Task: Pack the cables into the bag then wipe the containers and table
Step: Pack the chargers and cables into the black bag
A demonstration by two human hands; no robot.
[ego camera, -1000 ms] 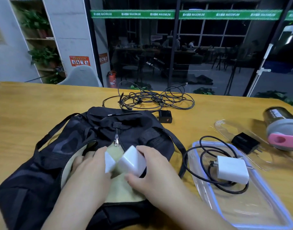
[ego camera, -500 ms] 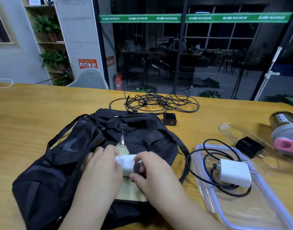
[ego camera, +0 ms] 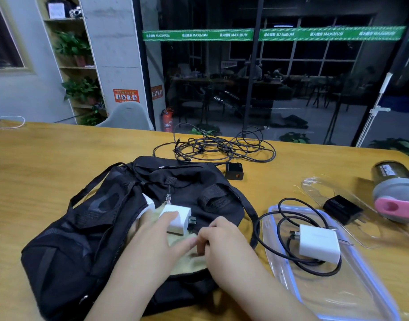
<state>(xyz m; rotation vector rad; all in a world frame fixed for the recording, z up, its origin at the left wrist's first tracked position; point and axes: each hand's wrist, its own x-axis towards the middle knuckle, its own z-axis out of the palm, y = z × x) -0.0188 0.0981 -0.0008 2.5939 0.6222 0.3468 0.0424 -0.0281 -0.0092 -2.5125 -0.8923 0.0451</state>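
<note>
A black bag [ego camera: 67, 246] lies on the wooden table [ego camera: 48, 163], its zip open on a tan lining [ego camera: 187, 262]. My left hand [ego camera: 152, 239] holds a white charger [ego camera: 179, 216] at the mouth of the bag, thumb on top. A second white block [ego camera: 149, 203] sits just left of it in the opening. My right hand [ego camera: 222, 239] has curled fingers pinching the right edge of the opening. A tangle of black cables [ego camera: 222, 148] and a black adapter [ego camera: 234, 174] lie behind the bag.
To the right, a clear blue-rimmed container [ego camera: 274, 213] holds a white charger [ego camera: 319, 245] and a black cable [ego camera: 282, 225]. Beyond it, a clear lid [ego camera: 314, 185] carries a black adapter [ego camera: 342, 208]. A bottle with a pink-and-grey cap [ego camera: 394, 193] lies far right.
My right hand let go of the white charger and moved to the bag's opening edge. The left hand now has the charger, prongs showing to the right.
</note>
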